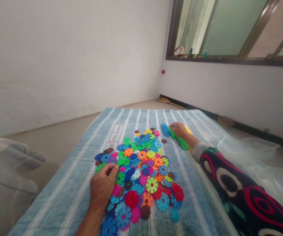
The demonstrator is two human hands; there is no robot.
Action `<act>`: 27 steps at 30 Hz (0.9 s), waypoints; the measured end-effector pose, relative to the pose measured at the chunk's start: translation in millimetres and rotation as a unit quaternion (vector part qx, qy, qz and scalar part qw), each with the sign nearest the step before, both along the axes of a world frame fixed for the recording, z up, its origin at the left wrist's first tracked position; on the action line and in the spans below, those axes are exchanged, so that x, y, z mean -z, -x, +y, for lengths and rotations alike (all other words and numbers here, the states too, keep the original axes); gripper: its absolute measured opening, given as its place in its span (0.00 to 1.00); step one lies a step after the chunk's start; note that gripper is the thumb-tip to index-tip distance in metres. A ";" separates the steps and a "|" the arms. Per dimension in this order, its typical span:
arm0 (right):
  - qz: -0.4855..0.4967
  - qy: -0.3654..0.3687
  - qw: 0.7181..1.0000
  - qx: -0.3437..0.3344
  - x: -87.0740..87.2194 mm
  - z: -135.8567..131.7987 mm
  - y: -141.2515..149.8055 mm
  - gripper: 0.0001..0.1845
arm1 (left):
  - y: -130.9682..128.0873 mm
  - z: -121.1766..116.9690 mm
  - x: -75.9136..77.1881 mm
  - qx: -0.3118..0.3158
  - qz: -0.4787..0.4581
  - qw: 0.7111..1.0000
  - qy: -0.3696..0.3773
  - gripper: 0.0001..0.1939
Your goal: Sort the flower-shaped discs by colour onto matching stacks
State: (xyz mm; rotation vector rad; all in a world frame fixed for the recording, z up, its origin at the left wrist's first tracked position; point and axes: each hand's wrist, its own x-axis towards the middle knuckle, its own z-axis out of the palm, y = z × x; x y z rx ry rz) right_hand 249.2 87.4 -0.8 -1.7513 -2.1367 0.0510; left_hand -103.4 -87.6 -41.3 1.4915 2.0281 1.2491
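Observation:
A heap of notched plastic discs [142,173] in many colours lies on the striped cloth. At the heap's left edge is my left hand [103,185], its fingers curled in beside a green disc [119,178]. Whether a disc is in those fingers is hidden. Farther off, my right hand [180,129] reaches to the right of the heap, thumb and fingers closed at a green disc [172,133] in a row. A row of blue discs [165,129] lies just left of it. Green discs [182,143] lie below the hand, and yellow discs [187,129] show partly behind it.
The blue and white striped cloth [77,183] covers the table. Clear plastic containers [257,149] stand along the right side. Grey fabric [6,177] is at the left. White walls meet beyond the table, with a window [232,29] at upper right.

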 end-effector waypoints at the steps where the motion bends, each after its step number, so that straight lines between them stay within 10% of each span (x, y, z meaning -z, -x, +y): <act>1: 0.002 0.001 1.000 -0.005 -2.1 -5.4 1.4 0.14 | 0.0 0.2 -0.1 0.001 0.001 1.000 -0.002 0.17; 12: 0.027 0.031 0.984 -0.173 6.4 -85.6 46.7 0.11 | -3.4 -0.2 0.2 0.012 0.001 1.000 -0.027 0.15; 27: -0.019 0.025 0.955 -0.294 -3.5 -116.3 127.3 0.07 | -3.7 -0.5 3.8 0.007 -0.002 1.000 -0.028 0.15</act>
